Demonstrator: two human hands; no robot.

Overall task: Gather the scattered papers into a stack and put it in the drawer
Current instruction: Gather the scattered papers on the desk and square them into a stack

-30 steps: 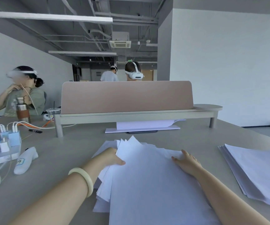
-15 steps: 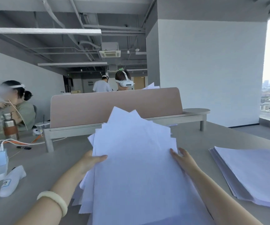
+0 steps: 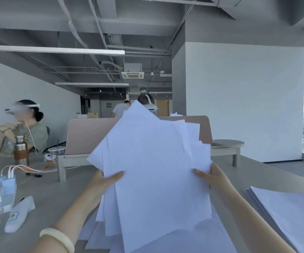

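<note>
A loose, uneven bundle of white papers (image 3: 154,170) stands almost upright in front of me, raised off the grey table (image 3: 56,196). My left hand (image 3: 103,181) grips its left edge, thumb on the front sheet. My right hand (image 3: 211,175) grips the right edge the same way. The sheets fan out at the top with corners sticking out. A few more white sheets (image 3: 211,232) lie flat on the table beneath the bundle. No drawer is in view.
A second flat pile of paper (image 3: 290,216) lies at the right. At the left are chargers with cables (image 3: 1,187), a white device (image 3: 19,214) and a metal bottle (image 3: 20,150). A pink divider on a shelf (image 3: 85,136) crosses the table's back. People sit beyond.
Both hands have lifted the papers from lying flat on the table to nearly upright, with the fingers now closed on the edges. The view has tilted upward.
</note>
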